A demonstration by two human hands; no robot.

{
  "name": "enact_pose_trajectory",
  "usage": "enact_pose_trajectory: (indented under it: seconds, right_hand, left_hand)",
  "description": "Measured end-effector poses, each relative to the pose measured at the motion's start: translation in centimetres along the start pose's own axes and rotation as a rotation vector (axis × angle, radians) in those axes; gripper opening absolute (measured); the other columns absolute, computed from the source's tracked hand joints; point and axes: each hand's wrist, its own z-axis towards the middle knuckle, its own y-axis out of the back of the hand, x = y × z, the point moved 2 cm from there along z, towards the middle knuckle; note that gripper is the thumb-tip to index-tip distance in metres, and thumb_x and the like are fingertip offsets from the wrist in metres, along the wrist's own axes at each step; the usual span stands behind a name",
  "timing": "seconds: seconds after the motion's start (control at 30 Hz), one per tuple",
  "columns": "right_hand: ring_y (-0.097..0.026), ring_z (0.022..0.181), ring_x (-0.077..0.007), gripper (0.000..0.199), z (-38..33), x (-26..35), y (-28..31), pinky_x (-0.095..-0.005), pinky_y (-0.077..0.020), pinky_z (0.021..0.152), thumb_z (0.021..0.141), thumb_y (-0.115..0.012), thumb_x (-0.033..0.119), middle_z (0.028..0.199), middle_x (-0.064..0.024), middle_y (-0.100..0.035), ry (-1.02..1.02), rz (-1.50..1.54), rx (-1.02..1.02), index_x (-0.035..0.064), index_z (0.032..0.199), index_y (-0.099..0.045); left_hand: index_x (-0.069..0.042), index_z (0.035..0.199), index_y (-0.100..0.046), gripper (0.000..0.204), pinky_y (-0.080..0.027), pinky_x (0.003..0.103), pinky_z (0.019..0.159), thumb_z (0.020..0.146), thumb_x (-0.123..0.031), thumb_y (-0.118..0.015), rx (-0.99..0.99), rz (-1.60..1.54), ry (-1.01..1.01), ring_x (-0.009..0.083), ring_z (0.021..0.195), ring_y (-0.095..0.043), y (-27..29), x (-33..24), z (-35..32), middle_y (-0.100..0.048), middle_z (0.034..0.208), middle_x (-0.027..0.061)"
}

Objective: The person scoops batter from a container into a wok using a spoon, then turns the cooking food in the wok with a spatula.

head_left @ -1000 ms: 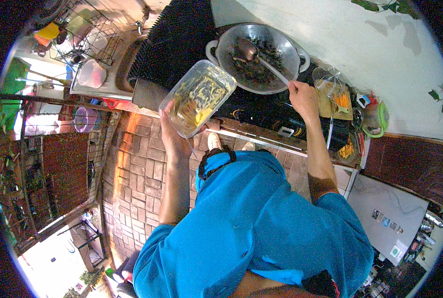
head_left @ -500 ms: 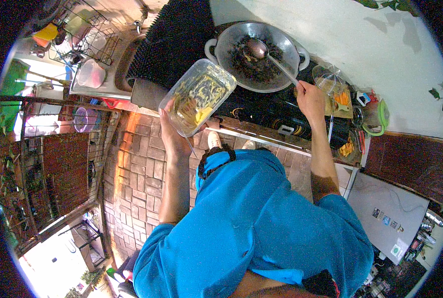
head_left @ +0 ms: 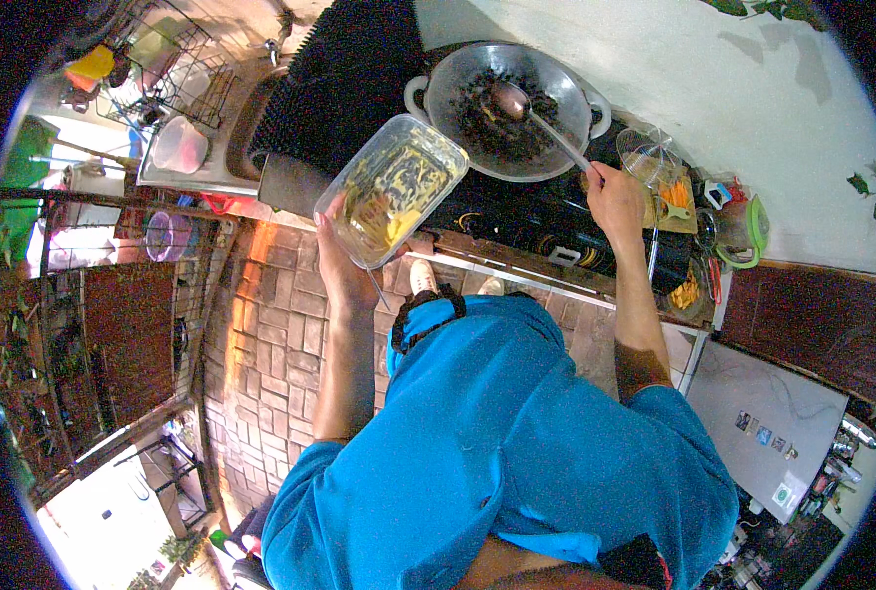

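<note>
At the black stove, the ladle now sits at the middle of the pan, the tub raised beside it.
On my remote feed, the right hand clasps the ladle's handle; over the last second its bowl has shifted from left of centre, above the dark bits, then all but stopped, so I judge the stirring to be at a lull. The left hand grasps the clear tub by its near end, yellow smears inside. I see it just left of the pan but cannot tell whether they touch.
</note>
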Motion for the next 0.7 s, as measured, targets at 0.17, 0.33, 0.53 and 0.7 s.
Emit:
enact_pose_trajectory:
  seconds: [0.17, 0.33, 0.53, 0.7]
  right_hand:
    - [-0.064, 0.077, -0.0406, 0.031, -0.16, 0.66, 0.44, -0.0496, -0.0509, 0.070, 0.092, -0.051, 0.030, 0.086, -0.0207, -0.067, -0.008, -0.018, 0.031, 0.0055, 0.099, -0.069]
    - [-0.064, 0.074, -0.0402, 0.029, -0.53, 0.83, 0.32, -0.0485, -0.0501, 0.067, 0.091, -0.053, 0.029, 0.081, -0.0212, -0.066, 0.023, -0.026, 0.000, 0.0060, 0.097, -0.070]
    - [-0.063, 0.073, -0.0402, 0.031, -0.14, 0.53, 0.45, -0.0480, -0.0492, 0.065, 0.092, -0.052, 0.030, 0.080, -0.0206, -0.066, 0.020, -0.036, -0.048, 0.0068, 0.102, -0.069]
    - [-0.063, 0.070, -0.0401, 0.029, -0.04, 0.29, -0.04, -0.0487, -0.0484, 0.063, 0.092, -0.052, 0.030, 0.076, -0.0205, -0.065, 0.019, -0.136, 0.020, 0.0081, 0.099, -0.070]
  left_hand:
    - [-0.013, 0.136, -0.040, 0.064, -0.058, 0.046, 0.075, 0.092, -0.060, -0.037, 0.002, 0.005, -0.009, 0.0309, 0.117, -0.054, 0.32, 0.03, -0.05, -0.046, 0.134, 0.0128]
    - [-0.012, 0.137, -0.038, 0.065, -0.059, 0.045, 0.074, 0.092, -0.060, -0.036, -0.013, 0.013, -0.008, 0.0309, 0.116, -0.054, 0.61, 0.03, -0.25, -0.046, 0.135, 0.0137]
    - [-0.012, 0.136, -0.038, 0.062, -0.059, 0.043, 0.073, 0.094, -0.057, -0.035, -0.049, 0.056, -0.011, 0.0305, 0.117, -0.054, -0.21, -0.69, -0.55, -0.046, 0.134, 0.0147]
    - [-0.012, 0.135, -0.038, 0.059, -0.060, 0.042, 0.071, 0.095, -0.055, -0.034, 0.003, -0.008, -0.014, 0.0302, 0.116, -0.054, 0.39, -0.25, -0.33, -0.046, 0.133, 0.0149]
